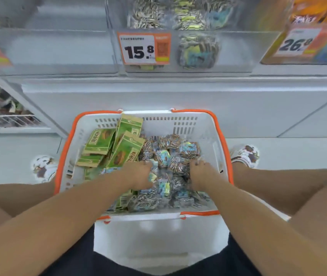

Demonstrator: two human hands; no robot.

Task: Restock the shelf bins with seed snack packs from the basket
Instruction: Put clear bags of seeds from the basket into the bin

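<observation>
Both hands, left hand (138, 172) and right hand (198, 172), dig curled into the seed snack packs (170, 154) in the basket (206, 124). Scoop together, lift clear of green pouches (126, 144), into the 15.8 bin (238, 48).

We see a white basket (204, 124) with slotted walls and orange handles (216, 124), holding green-and-tan packs (125, 150) beside small clear packs (170, 154) showing striped grey seeds and blue-yellow labels. Above, the clear shelf bin (238, 50) carries a white-and-orange price tag (144, 48) with black digits. Our shorts (75, 263) are black, our shoes (246, 155) white with brown patches.
</observation>
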